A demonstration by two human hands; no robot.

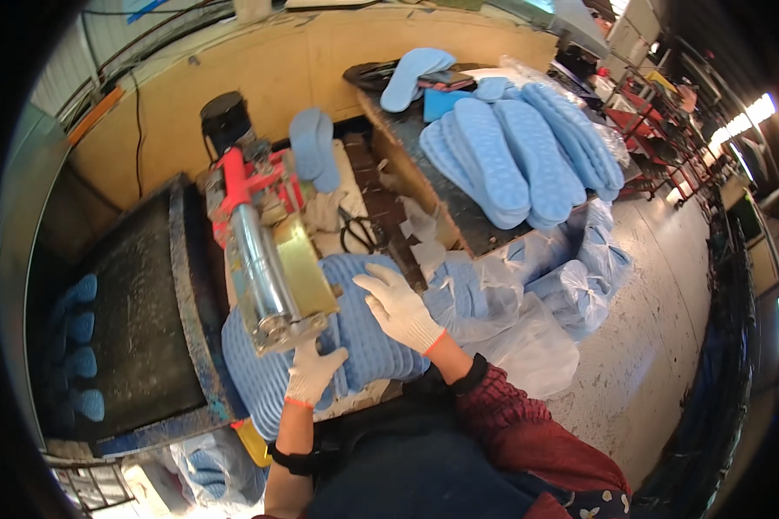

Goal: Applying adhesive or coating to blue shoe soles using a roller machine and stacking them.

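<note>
My left hand (310,374), in a white knit glove, is at the near end of a machine's shiny metal roller (264,266). Its thumb stands apart from the fingers, whose tips are partly hidden by the roller end. Blue insoles (363,333) lie in overlapping rows beneath and beside both hands. My right hand (395,307), gloved the same way, rests over the right-hand row with fingers stretched out and thumb apart. Red arms (234,177) and a brass-coloured plate (307,268) belong to the machine.
More insoles are piled on a dark table (389,130) at the back right. Plastic bags of insoles (571,290) lie on the floor. Black-handled scissors (355,232) lie behind the rows. At left, a dark conveyor belt (143,320) carries several insoles.
</note>
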